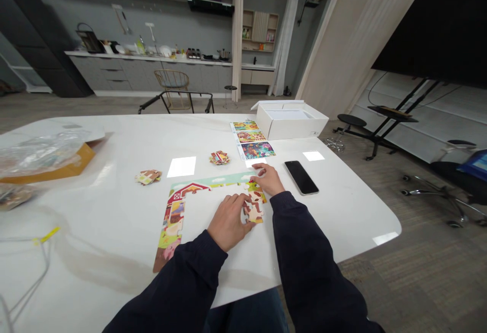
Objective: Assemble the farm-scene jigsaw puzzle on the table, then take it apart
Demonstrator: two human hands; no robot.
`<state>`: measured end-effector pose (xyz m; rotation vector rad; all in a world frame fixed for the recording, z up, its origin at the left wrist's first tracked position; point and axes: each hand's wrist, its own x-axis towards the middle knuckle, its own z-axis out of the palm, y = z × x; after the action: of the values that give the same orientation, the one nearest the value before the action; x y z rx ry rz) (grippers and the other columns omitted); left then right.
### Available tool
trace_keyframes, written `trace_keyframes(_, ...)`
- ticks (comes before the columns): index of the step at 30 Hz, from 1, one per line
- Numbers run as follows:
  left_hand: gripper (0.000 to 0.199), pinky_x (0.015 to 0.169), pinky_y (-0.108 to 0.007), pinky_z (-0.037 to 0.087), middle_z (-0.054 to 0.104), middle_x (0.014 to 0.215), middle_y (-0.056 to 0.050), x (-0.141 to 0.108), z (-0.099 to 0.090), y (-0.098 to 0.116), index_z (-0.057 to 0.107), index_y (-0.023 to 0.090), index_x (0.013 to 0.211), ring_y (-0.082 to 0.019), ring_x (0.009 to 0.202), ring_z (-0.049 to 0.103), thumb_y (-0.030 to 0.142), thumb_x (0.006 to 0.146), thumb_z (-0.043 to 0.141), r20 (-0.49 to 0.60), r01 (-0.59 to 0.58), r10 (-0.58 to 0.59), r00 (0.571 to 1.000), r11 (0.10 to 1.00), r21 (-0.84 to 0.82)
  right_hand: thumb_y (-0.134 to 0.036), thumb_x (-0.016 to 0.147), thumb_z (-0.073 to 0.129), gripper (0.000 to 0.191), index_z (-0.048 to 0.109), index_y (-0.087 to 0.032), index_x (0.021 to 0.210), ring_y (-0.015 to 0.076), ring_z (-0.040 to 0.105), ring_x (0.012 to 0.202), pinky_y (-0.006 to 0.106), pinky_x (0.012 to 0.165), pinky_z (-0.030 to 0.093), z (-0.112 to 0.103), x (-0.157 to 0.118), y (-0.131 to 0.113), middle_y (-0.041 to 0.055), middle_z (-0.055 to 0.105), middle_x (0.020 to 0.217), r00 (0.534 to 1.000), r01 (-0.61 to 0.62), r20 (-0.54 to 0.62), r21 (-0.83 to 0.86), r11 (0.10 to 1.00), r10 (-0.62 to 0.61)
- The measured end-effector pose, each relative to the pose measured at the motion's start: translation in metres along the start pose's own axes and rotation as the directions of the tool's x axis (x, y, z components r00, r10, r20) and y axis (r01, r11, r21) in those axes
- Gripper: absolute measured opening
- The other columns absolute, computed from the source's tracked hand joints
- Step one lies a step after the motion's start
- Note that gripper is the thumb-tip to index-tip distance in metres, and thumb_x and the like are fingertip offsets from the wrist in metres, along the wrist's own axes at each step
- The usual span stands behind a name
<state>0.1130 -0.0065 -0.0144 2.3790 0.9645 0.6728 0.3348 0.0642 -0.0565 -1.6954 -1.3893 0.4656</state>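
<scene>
A partly joined jigsaw puzzle point(176, 212) lies on the white table, its left and top edges forming a frame with a red barn at the upper left. My left hand point(229, 220) is curled with thumb and fingers around a brown-and-cream puzzle piece point(255, 212) at the puzzle's right side. My right hand point(269, 180) pinches at the puzzle's upper right corner, by a green part. Two small piles of loose pieces, one point(219, 157) beyond the puzzle and one point(148, 177) to its left, rest on the table.
Beyond the puzzle are picture sheets point(251, 136) and an open white box point(291, 122). A black phone point(301, 177) lies right of my right hand. Plastic packaging point(45, 153) and a cable point(41, 267) occupy the table's left side.
</scene>
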Motion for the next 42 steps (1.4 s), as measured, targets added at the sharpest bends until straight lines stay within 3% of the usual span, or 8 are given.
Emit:
trace_keyframes(4, 0.051, 0.089, -0.043, 0.051, 0.065, 0.096, -0.002, -0.011, -0.007, 0.002, 0.055, 0.023, 0.113, -0.027, 0.097, 0.060, 0.013, 0.071, 0.082, -0.001, 0.024, -0.024, 1.000, 1.000, 0.004, -0.019, 0.068, 0.078, 0.043, 0.073, -0.023, 0.110, 0.0141, 0.059, 0.077, 0.033, 0.082, 0.056, 0.000, 0.000, 0.000, 0.0018, 0.072, 0.107, 1.000, -0.005, -0.003, -0.001, 1.000, 0.005)
trace_keyframes(11, 0.047, 0.094, -0.045, 0.051, 0.067, 0.107, -0.004, -0.041, -0.014, -0.007, 0.055, 0.025, 0.114, -0.028, 0.105, 0.059, 0.007, 0.074, 0.075, -0.131, 0.068, -0.072, 0.989, 0.997, -0.032, -0.016, 0.069, 0.079, 0.042, 0.073, -0.023, 0.110, 0.0145, 0.061, 0.077, 0.036, 0.084, 0.058, 0.000, -0.001, -0.001, 0.0016, 0.071, 0.104, 1.000, 0.000, -0.004, -0.006, 1.000, 0.000)
trace_keyframes(17, 0.046, 0.096, -0.048, 0.049, 0.068, 0.107, -0.004, -0.044, -0.012, -0.011, 0.056, 0.026, 0.114, -0.030, 0.107, 0.057, 0.010, 0.076, 0.075, -0.186, 0.101, -0.101, 0.977, 0.995, -0.007, -0.018, 0.070, 0.078, 0.041, 0.073, -0.023, 0.110, 0.0155, 0.061, 0.078, 0.037, 0.083, 0.058, -0.001, -0.001, -0.001, 0.0024, 0.072, 0.104, 1.000, 0.003, 0.001, -0.007, 1.000, -0.003)
trace_keyframes(31, 0.050, 0.095, -0.047, 0.048, 0.067, 0.105, -0.003, -0.053, -0.013, 0.002, 0.057, 0.025, 0.111, -0.029, 0.107, 0.058, 0.013, 0.071, 0.084, -0.056, 0.048, -0.053, 0.997, 0.995, -0.093, -0.019, 0.068, 0.078, 0.042, 0.074, -0.022, 0.110, 0.0148, 0.059, 0.076, 0.033, 0.078, 0.057, 0.001, 0.001, 0.003, 0.0026, 0.073, 0.107, 1.000, 0.000, 0.003, -0.003, 1.000, 0.000)
trace_keyframes(42, 0.056, 0.099, -0.050, 0.048, 0.067, 0.113, -0.005, -0.072, -0.010, 0.001, 0.056, 0.027, 0.117, -0.030, 0.113, 0.057, 0.013, 0.071, 0.085, -0.109, 0.073, -0.086, 0.990, 0.990, -0.117, -0.018, 0.068, 0.079, 0.041, 0.074, -0.022, 0.108, 0.0155, 0.061, 0.077, 0.036, 0.081, 0.059, -0.001, 0.000, -0.001, 0.0034, 0.072, 0.105, 1.000, -0.001, 0.005, -0.001, 1.000, 0.001)
